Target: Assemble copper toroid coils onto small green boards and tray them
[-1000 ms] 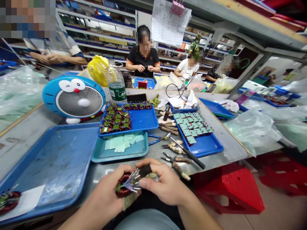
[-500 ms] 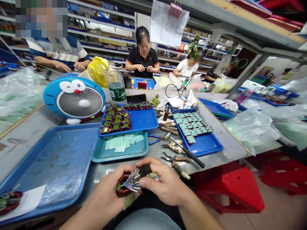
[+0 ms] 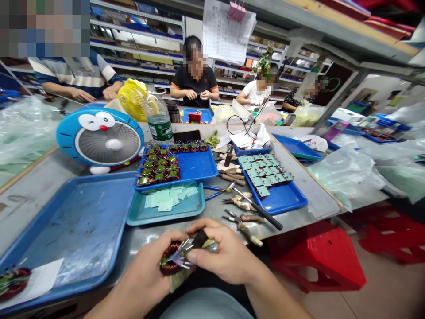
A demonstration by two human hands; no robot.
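Above the lap, just off the near edge of the desk point(image 3: 136, 246), the left hand point(image 3: 146, 261) closes around a copper ring coil point(image 3: 169, 259), curled so that its wire leads point(image 3: 181, 256) face the right hand point(image 3: 226, 257). That hand pinches a dark sleeve point(image 3: 200, 239) at the leads between thumb and fingers. Beyond, a wide blue tray point(image 3: 69, 226) fills the desk's left side, and pliers point(image 3: 215, 191) lie within easy reach. Farther off, coils stand in spaced rows on another blue tray point(image 3: 210, 170), seemingly to keep their leads apart.
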